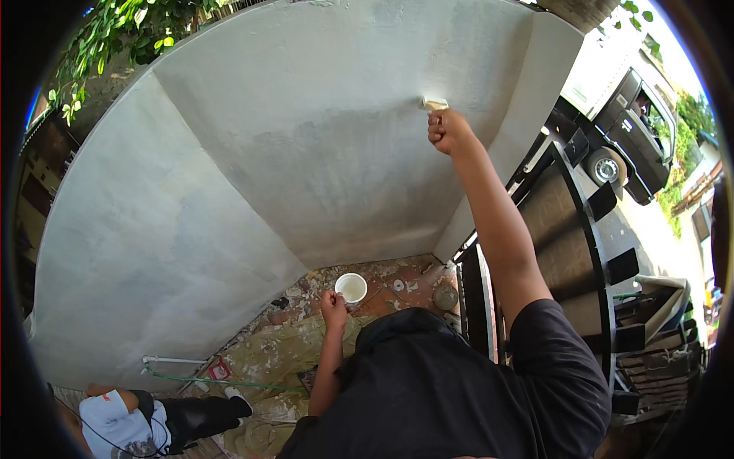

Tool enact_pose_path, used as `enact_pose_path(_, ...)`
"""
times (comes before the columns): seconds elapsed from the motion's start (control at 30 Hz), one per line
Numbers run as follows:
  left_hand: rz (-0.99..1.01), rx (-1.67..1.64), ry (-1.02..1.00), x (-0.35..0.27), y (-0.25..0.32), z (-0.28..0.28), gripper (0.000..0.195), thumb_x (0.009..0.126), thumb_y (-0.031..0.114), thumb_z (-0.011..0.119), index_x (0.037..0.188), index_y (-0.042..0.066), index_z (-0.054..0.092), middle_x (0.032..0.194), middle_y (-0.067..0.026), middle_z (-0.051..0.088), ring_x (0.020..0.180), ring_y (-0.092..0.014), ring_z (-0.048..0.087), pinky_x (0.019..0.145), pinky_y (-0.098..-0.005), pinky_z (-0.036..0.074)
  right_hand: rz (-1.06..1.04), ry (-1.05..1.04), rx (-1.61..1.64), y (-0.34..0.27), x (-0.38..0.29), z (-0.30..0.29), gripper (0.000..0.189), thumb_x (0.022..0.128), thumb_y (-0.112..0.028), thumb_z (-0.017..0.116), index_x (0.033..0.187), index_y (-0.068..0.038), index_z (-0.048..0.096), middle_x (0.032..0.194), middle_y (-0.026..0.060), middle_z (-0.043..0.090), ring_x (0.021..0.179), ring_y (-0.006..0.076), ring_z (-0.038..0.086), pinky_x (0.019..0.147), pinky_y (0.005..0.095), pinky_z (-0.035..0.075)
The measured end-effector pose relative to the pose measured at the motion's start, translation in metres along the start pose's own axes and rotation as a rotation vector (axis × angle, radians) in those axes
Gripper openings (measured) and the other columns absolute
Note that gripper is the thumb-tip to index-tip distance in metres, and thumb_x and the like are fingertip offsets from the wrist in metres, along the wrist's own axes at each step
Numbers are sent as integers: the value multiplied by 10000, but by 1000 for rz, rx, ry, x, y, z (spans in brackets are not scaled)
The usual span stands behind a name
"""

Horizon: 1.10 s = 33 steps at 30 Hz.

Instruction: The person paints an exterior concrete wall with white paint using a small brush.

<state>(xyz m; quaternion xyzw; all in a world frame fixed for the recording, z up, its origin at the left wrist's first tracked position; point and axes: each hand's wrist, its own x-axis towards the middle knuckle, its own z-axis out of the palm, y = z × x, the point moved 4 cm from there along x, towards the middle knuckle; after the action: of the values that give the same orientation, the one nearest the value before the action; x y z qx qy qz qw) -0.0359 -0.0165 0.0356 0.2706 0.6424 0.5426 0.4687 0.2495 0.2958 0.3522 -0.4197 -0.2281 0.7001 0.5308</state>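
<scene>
My right hand (pixel 447 132) is raised on an outstretched arm, its fingers closed around a paintbrush (pixel 434 104). The brush's bristles lie at the grey-white painted wall (pixel 344 149), high up and towards its right corner. Lower down, my left hand (pixel 334 310) grips the rim of a white plastic tub (pixel 351 288) with pale liquid in it. Uneven grey and whitish patches mark the wall. The brush's handle is mostly hidden in my fist.
A black metal gate (pixel 590 229) stands close at right, a truck (pixel 636 132) beyond it. Below lie a crumpled drop cloth (pixel 269 356), paint flakes and a round can (pixel 445 296). Another person (pixel 132 421) is at lower left, near a green hose (pixel 229 381).
</scene>
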Motion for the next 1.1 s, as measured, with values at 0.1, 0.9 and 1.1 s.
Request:
enact_pose_path(0.1, 20, -6, -17, 5, -2, 3, 109, 928, 66, 470, 827, 54, 430, 703, -16, 481, 546, -83, 490, 444, -250, 511, -50, -126, -76, -64, -16, 42, 111, 873, -39, 415, 773, -85, 421, 567, -37, 378, 397, 43, 242, 370, 204, 187)
enact_pose_path(0.9, 19, 68, 0, -2, 3, -16, 119, 925, 55, 479, 823, 59, 417, 690, -17, 497, 555, -76, 503, 443, -258, 510, -91, 68, -213, 65, 15, -62, 184, 904, -250, 461, 820, -88, 432, 521, -20, 342, 378, 86, 265, 364, 264, 196)
enact_pose_path(1.1, 15, 24, -10, 3, 0, -14, 113, 925, 62, 480, 831, 52, 419, 697, -35, 514, 541, -96, 527, 438, -265, 502, 111, 114, -51, 42, 6, -60, 143, 910, -210, 462, 829, -97, 433, 524, -29, 340, 381, 75, 244, 374, 243, 202)
